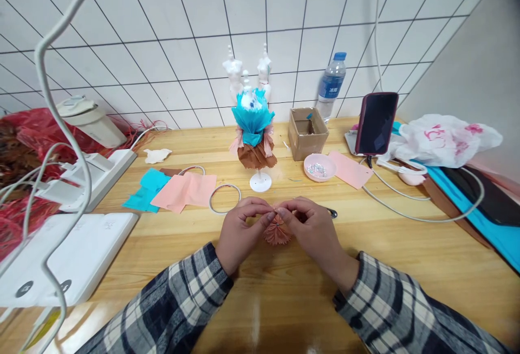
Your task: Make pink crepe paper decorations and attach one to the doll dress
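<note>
Left hand (239, 232): in front of the doll (254, 132), thumb and forefinger pinched narrow on the top edge of the fan (277, 233).
Right hand (314, 229): just beside the left, fingertips (284, 214) pinched on the same edge; other fingers curled behind the pleats.
Fan: small pink pleated paper, held just above the table (284, 300), straight in front of the doll; pleats spread downward.
Tear risk: thin paper gripped at one spot by both hands; likely to rip if pulled apart rather than pressed together.
Unfolding risk: pleats free at the lower edge; apt to spring open should either pinch loosen.
Knock risk: doll on a small round foot (260, 182), close behind the knuckles; could topple with a forward lurch.
Spill risk: bead dish (319, 168) right of the doll, near the right hand; shallow, easy to tip with a wrist sweep.
Snag risk: ring (225, 198) left of the doll, cable (406, 210) far right of it, both loose; could catch a sleeve (195, 283).
Unclear: small dark thing right-front of the doll; too small to tell.
</note>
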Demonstrator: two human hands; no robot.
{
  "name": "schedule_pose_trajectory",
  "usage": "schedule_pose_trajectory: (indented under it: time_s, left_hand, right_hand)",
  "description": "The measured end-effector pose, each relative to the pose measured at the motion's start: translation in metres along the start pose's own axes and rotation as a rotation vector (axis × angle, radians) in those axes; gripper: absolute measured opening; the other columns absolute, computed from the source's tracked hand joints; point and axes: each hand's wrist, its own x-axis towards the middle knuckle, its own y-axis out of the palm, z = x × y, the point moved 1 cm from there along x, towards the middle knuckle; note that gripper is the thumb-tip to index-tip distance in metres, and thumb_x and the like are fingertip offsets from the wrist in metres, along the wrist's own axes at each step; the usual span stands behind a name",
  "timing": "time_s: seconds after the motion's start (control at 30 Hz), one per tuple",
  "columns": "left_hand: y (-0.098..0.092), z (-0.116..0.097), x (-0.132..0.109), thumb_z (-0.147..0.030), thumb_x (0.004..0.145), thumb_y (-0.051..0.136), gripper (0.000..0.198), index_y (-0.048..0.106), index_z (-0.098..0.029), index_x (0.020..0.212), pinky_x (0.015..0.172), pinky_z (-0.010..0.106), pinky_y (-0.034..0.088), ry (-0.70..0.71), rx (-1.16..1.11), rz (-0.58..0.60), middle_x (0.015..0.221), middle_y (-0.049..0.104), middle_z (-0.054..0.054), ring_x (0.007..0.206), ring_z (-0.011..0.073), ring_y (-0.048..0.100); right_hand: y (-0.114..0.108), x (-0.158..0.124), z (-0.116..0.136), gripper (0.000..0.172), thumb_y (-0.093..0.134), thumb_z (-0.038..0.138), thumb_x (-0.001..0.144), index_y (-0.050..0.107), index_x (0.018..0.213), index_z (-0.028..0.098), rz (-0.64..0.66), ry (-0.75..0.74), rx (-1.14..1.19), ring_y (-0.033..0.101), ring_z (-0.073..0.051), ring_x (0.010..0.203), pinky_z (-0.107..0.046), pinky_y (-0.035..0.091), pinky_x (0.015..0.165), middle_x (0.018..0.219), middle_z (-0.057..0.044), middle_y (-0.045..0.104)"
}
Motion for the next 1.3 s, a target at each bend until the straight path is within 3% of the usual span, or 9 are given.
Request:
schedule_pose_trajectory:
  time_s: [0.23,0.33,0.4,0.57,0.73,0.83,0.93,1.07,1.3]
  left_hand:
    - [0.0,-0.001,-0.001,-0.034,0.084,0.064,0.017,0.072,-0.021,0.078,0.079,0.034,0.05,0.031,-0.049,0.041,0.084,0.068,0.006,0.083,0.0195,0.063]
    - [0.0,0.001,-0.002,-0.033,0.084,0.063,0.016,0.07,-0.02,0.079,0.08,0.035,0.049,0.022,-0.069,0.053,0.085,0.068,0.006,0.084,0.0199,0.063]
    - [0.0,0.003,-0.001,-0.033,0.085,0.062,0.016,0.07,-0.019,0.08,0.081,0.035,0.049,0.015,-0.076,0.062,0.085,0.068,0.006,0.085,0.0201,0.062]
    - [-0.001,0.005,-0.001,-0.032,0.085,0.062,0.016,0.069,-0.019,0.08,0.078,0.034,0.048,0.025,-0.08,0.072,0.085,0.068,0.007,0.083,0.0193,0.061]
    - [0.001,0.008,0.001,-0.029,0.084,0.063,0.013,0.07,-0.019,0.08,0.075,0.032,0.048,0.05,-0.07,0.041,0.082,0.069,0.006,0.081,0.0187,0.062]
    - [0.004,0.011,0.004,-0.028,0.083,0.064,0.012,0.07,-0.018,0.08,0.075,0.032,0.048,0.069,-0.058,-0.008,0.08,0.068,0.005,0.079,0.0184,0.061]
    - [0.008,0.012,0.008,-0.025,0.083,0.063,0.011,0.071,-0.018,0.079,0.077,0.033,0.047,0.096,-0.049,-0.024,0.08,0.068,0.005,0.08,0.0185,0.061]
    - [0.009,0.012,0.01,-0.023,0.083,0.063,0.01,0.071,-0.018,0.079,0.076,0.033,0.047,0.12,-0.05,-0.021,0.081,0.069,0.006,0.08,0.0188,0.062]
    - [0.009,0.012,0.011,-0.02,0.082,0.064,0.008,0.07,-0.018,0.079,0.077,0.034,0.047,0.177,-0.025,-0.035,0.08,0.069,0.006,0.08,0.0188,0.061]
  right_hand:
    - [0.002,0.002,-0.004,0.024,0.065,0.043,0.078,0.06,0.079,0.019,0.111,0.228,0.331,0.047,-0.009,0.048,-0.02,0.035,0.041,0.068,0.001,0.062]
    - [0.002,0.006,-0.003,0.028,0.066,0.044,0.077,0.054,0.079,0.019,0.158,0.327,0.511,0.044,-0.005,0.044,-0.018,0.032,0.037,0.082,-0.001,0.068]
    - [0.0,0.008,-0.003,0.03,0.067,0.043,0.075,0.05,0.078,0.019,0.133,0.381,0.596,0.046,-0.005,0.044,-0.017,0.034,0.037,0.089,-0.003,0.07]
    - [-0.003,0.01,-0.008,0.032,0.074,0.038,0.069,0.05,0.075,0.019,0.06,0.418,0.689,0.058,-0.008,0.054,-0.019,0.048,0.048,0.08,0.0,0.07]
    - [-0.009,0.029,-0.005,0.029,0.078,0.037,0.068,0.057,0.079,0.019,-0.058,0.189,0.57,0.066,-0.013,0.067,-0.026,0.056,0.06,0.08,-0.001,0.07]
    - [-0.028,0.052,-0.001,0.018,0.067,0.033,0.081,0.069,0.094,0.02,-0.204,-0.09,0.297,0.068,-0.016,0.079,-0.03,0.058,0.07,0.087,-0.004,0.071]
    - [-0.054,0.077,-0.004,0.019,0.061,0.026,0.085,0.073,0.099,0.021,-0.399,-0.293,0.005,0.068,-0.018,0.085,-0.036,0.056,0.08,0.094,-0.005,0.072]
    - [-0.08,0.11,-0.009,0.02,0.06,0.021,0.084,0.074,0.098,0.02,-0.557,-0.395,-0.2,0.069,-0.019,0.079,-0.035,0.056,0.075,0.088,-0.005,0.073]
    - [-0.082,0.165,-0.006,0.022,0.061,0.016,0.08,0.071,0.099,0.019,-0.556,-0.448,-0.361,0.069,-0.02,0.081,-0.034,0.057,0.074,0.094,-0.006,0.073]
